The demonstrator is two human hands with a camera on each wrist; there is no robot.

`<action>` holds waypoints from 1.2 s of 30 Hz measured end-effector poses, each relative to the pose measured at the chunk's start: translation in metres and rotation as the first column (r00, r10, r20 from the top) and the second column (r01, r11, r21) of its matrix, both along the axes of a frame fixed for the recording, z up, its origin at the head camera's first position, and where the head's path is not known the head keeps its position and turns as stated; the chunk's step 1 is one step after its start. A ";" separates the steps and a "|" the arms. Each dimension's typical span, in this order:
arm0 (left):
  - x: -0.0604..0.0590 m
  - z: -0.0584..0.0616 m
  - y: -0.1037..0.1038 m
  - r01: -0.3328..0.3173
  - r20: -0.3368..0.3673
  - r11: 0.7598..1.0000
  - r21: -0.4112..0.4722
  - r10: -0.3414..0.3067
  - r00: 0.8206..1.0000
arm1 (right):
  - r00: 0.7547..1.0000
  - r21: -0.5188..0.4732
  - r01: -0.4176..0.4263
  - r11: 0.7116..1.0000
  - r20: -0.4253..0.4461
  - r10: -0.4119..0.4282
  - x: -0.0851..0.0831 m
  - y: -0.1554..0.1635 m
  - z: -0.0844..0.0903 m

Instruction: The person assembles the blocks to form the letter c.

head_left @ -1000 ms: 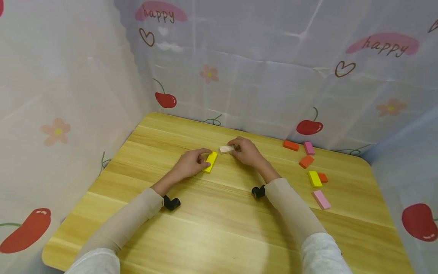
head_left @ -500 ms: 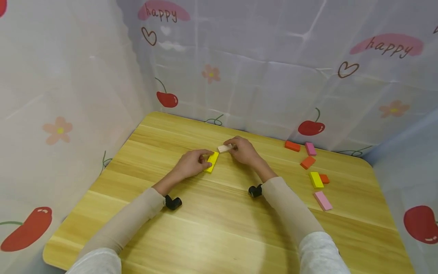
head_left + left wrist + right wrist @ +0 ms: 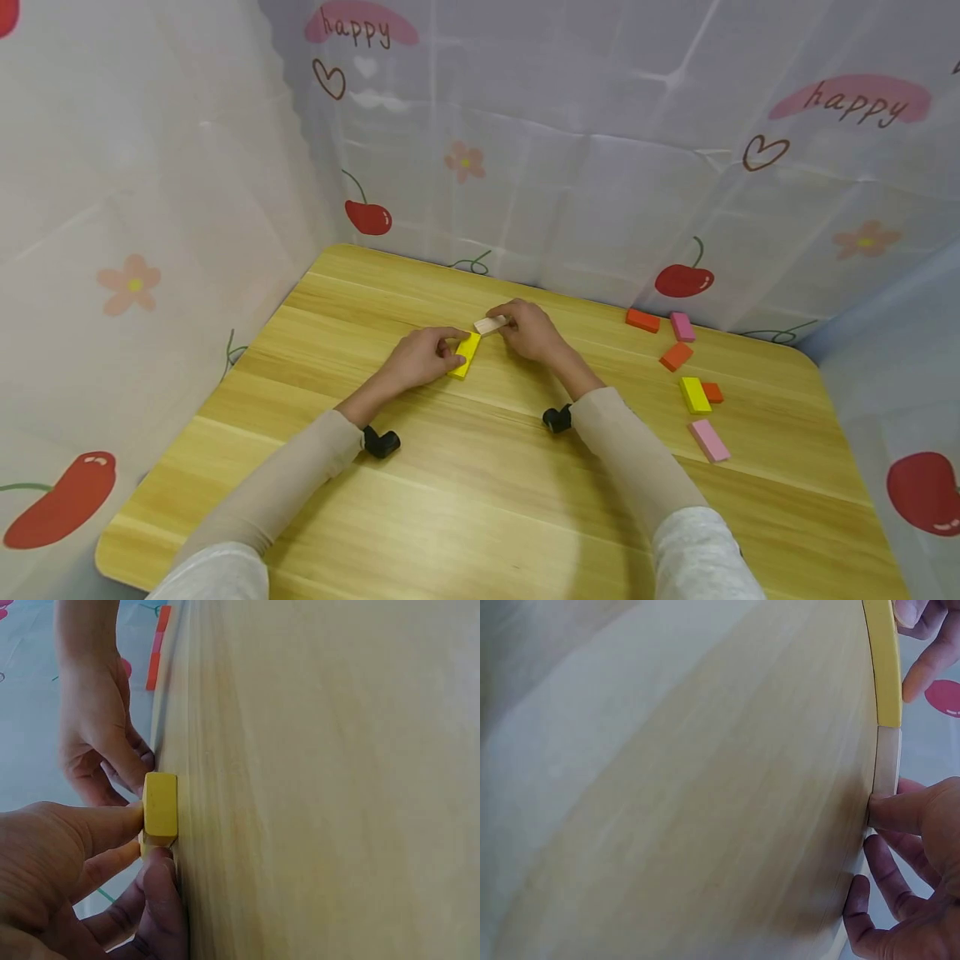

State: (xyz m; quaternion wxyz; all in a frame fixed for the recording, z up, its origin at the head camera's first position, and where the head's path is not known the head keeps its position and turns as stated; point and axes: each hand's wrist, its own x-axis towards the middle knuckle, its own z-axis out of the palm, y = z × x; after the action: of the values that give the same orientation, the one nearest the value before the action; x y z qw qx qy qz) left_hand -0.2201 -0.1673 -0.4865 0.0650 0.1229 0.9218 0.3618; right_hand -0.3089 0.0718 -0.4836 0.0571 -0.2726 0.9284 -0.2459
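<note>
A yellow block (image 3: 467, 357) lies flat on the table, and my left hand (image 3: 417, 360) pinches it between thumb and fingers. Beyond its far end is a plain wooden block (image 3: 488, 325), slightly angled, its right end gripped by my right hand (image 3: 531, 330). In the right wrist view the wooden block (image 3: 887, 756) appears end to end with the yellow block (image 3: 886, 664), with little or no gap. The left wrist view shows the end of the yellow block (image 3: 160, 806) facing the camera; there the wooden block is hidden.
On the table's right side lie loose blocks: an orange one (image 3: 642, 321) and a pink one (image 3: 682, 327) at the back, another orange one (image 3: 677, 357), a yellow one (image 3: 694, 396) against a small orange one (image 3: 713, 392), and a pink one (image 3: 708, 441) nearer. A patterned curtain (image 3: 555, 192) stands behind.
My right hand has moved slightly left, bringing the wooden block to the far end of the yellow block and turning it a little. My left hand keeps its hold on the yellow block.
</note>
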 end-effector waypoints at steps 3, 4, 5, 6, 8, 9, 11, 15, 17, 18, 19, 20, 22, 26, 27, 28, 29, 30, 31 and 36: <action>-0.001 0.001 0.000 0.006 0.000 1.000 -0.004 -0.006 1.000 | 1.000 -0.007 0.001 1.000 0.002 -0.001 0.001 0.000 -0.001; -0.001 0.001 -0.001 0.008 0.000 1.000 -0.005 -0.008 1.000 | 1.000 -0.008 0.001 1.000 0.000 -0.001 0.001 0.000 -0.001; -0.001 0.001 -0.001 0.011 0.001 1.000 -0.008 -0.011 1.000 | 1.000 -0.009 0.001 1.000 -0.003 -0.001 0.000 0.000 -0.002; -0.002 0.001 -0.001 0.012 0.000 1.000 -0.008 -0.012 1.000 | 1.000 -0.010 0.000 1.000 -0.005 0.000 0.001 0.000 -0.001; -0.002 0.001 0.000 0.013 0.002 1.000 -0.011 -0.013 1.000 | 1.000 -0.015 -0.004 1.000 -0.013 0.004 0.001 0.001 -0.001; -0.002 0.001 0.000 0.013 0.003 1.000 -0.012 -0.012 1.000 | 1.000 -0.017 -0.007 1.000 -0.018 0.007 0.001 0.001 -0.001; -0.002 0.001 0.000 0.011 0.006 1.000 -0.013 -0.011 1.000 | 1.000 -0.027 -0.014 1.000 -0.025 0.013 0.002 0.002 -0.001; -0.002 0.001 0.001 0.006 0.014 1.000 -0.012 -0.006 1.000 | 1.000 -0.052 -0.012 0.999 -0.011 0.012 0.005 0.007 -0.001; -0.002 0.001 0.001 0.000 0.017 1.000 -0.014 0.000 1.000 | 1.000 -0.062 -0.001 0.998 0.001 0.001 0.007 0.011 0.000; -0.002 0.001 0.001 -0.004 0.018 1.000 -0.015 0.004 1.000 | 1.000 -0.067 0.008 0.998 0.011 -0.007 0.008 0.014 0.000; -0.002 0.001 0.001 -0.007 0.019 1.000 -0.017 0.008 1.000 | 1.000 -0.074 0.016 0.997 0.018 -0.015 0.008 0.017 0.001; -0.002 0.001 0.001 -0.011 0.020 1.000 -0.019 0.011 1.000 | 0.999 -0.078 0.024 0.997 0.025 -0.022 0.009 0.020 0.002; -0.002 0.001 0.001 -0.013 0.020 1.000 -0.021 0.013 1.000 | 0.999 -0.087 0.038 0.995 0.038 -0.035 0.010 0.028 0.002; -0.002 0.001 0.000 -0.011 0.020 1.000 -0.021 0.011 1.000 | 0.996 -0.117 0.064 0.991 0.073 -0.056 0.010 0.049 0.002; -0.002 0.001 0.000 -0.010 0.018 1.000 -0.020 0.011 1.000 | 0.995 -0.126 0.073 0.989 0.079 -0.063 0.009 0.056 0.002; -0.002 0.001 0.000 -0.010 0.018 1.000 -0.021 0.010 1.000 | 0.994 -0.131 0.082 0.988 0.084 -0.071 0.009 0.063 0.002; -0.001 0.001 0.000 -0.008 0.019 1.000 -0.022 0.009 1.000 | 0.993 -0.141 0.092 0.986 0.088 -0.080 0.009 0.071 0.002; -0.001 0.002 0.000 -0.008 0.020 1.000 -0.022 0.009 1.000 | 0.992 -0.151 0.104 0.983 0.089 -0.091 0.008 0.079 0.002; -0.001 0.002 0.000 -0.010 0.019 1.000 -0.022 0.010 1.000 | 0.990 -0.162 0.119 0.980 0.089 -0.105 0.007 0.087 0.002; 0.000 0.004 0.001 -0.011 0.026 1.000 -0.023 0.012 1.000 | 0.975 -0.203 0.216 0.955 0.095 -0.200 0.003 0.127 0.004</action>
State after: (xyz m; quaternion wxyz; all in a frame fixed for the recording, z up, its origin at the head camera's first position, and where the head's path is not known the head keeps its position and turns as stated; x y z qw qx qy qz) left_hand -0.2204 -0.1665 -0.4827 0.0761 0.1122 0.9256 0.3534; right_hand -0.3055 0.1984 -0.4800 0.0355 -0.1688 0.9177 -0.3578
